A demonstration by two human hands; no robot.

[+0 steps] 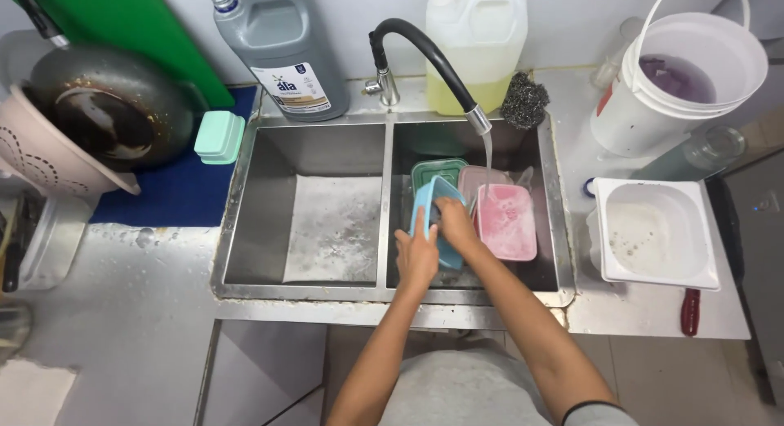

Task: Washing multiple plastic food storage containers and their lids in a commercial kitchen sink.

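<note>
In the right basin of a steel double sink (384, 199) I hold a light blue plastic container (435, 199) tilted on its edge. My left hand (416, 256) grips its near side. My right hand (455, 222) presses inside it, fingers closed, possibly on a sponge that I cannot make out. Water streams from the black bendy faucet (429, 54) onto a pink container (506, 220) just right of my hands. A green container (434, 169) and another pink one (478, 178) lie behind.
The left basin (331, 218) holds nothing. A grey jug (282, 50), a yellow liquid jug (476, 46) and a steel scourer (524, 101) stand behind the sink. At right are a white bucket (682, 75) and white tub (656, 232); at left a dirty pan (106, 107) and mint box (219, 137).
</note>
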